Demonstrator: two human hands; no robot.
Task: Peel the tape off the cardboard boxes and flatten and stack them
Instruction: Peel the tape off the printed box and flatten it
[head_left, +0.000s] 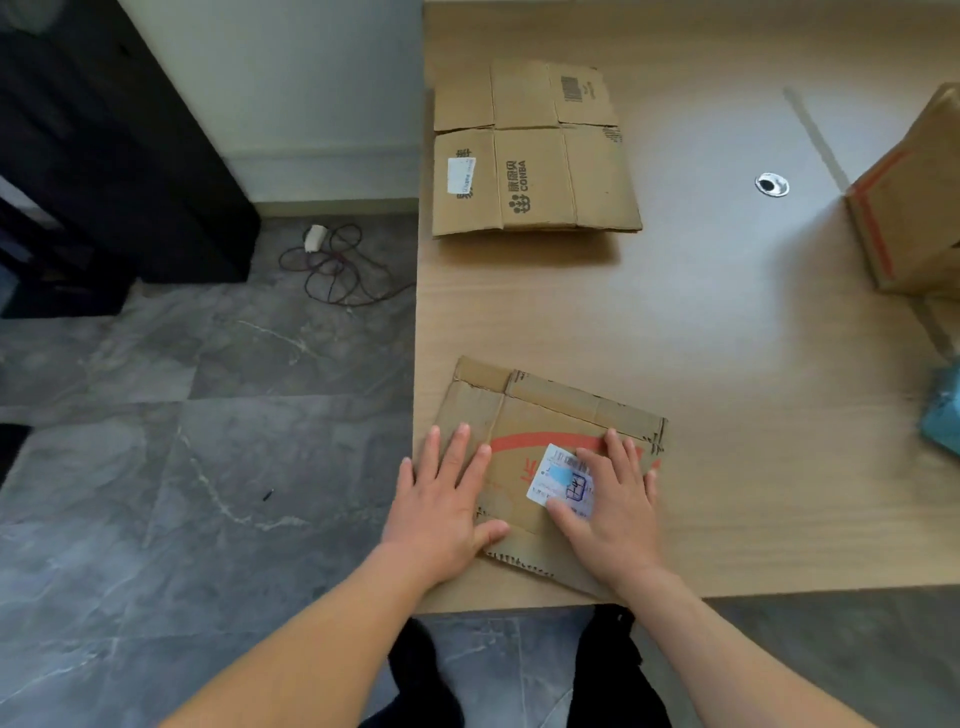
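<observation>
**While both palms bear down, a box goes flat at the table's front-left corner**

Because cardboard springs back along its creases, the person lays both hands on the box (550, 410). It lies collapsed at the front-left corner of the table (727, 364), a little skewed to the front edge. The left hand (441, 514) is spread, fingers straight and fanned. Its palm is on the box's left part and its outer side reaches past the table's left edge. The right hand (613, 514) is likewise spread and flat, covering part of a white label (558, 470) below a red stripe. Neither hand pinches anything. Set apart like this, the hands put weight on both halves at once, which looks meant to crush the folds.

No tape shows on the box's upper face, and its flap edges look ragged. Whether any tape is stuck underneath cannot be told. The step in hand therefore seems to be flattening, with stacking next.

A stack (535, 161) of flattened boxes lies farther back along the left edge, well apart from the box. That is probably where the box is to go, out of the working area yet on the same side. At the right edge stands a third box (914, 208), not yet flattened, with red tape along one seam, so the task looks about midway. Nearer the front on that edge is something blue (943, 410), too cut off to name. A cable (332, 265) lies coiled on the floor beyond the left edge.
</observation>
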